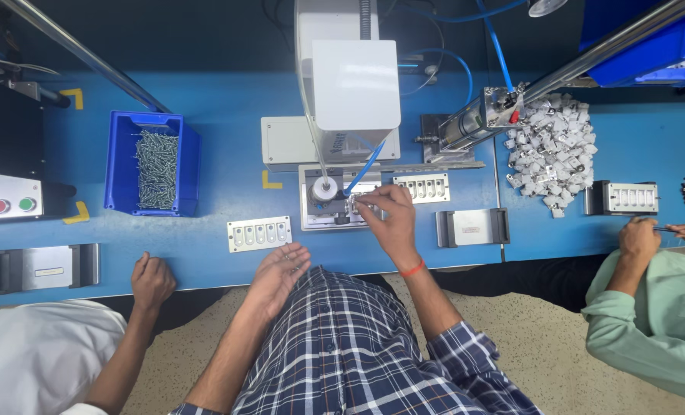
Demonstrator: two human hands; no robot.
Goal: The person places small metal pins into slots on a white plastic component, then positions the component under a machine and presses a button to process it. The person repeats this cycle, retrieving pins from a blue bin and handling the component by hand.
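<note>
Under the white press head (355,84) at the middle of the blue bench (227,165), my right hand (388,219) reaches forward with its fingertips pinched narrow on a small white part (355,201) sitting in the metal fixture (335,201). Whether that part is fully seated I cannot tell; my fingers hide most of it. My left hand (279,273) hangs at the near edge of the bench, palm up and fingers loosely spread, holding nothing. Just far of it lies a pale plate with four slots (259,233), and a matching slotted plate (422,187) lies to the right of the fixture; what sits in their slots is too small to tell. To my judgement the work is at the loading stage: one piece is going into the fixture, and the heap of white parts (551,150) far to the right looks large, so much seems left. A blue bin of screws (155,165) stands to the left. A co-worker's hand (152,280) rests at the near left edge, and another person's hands (640,238) work at the right.
</note>
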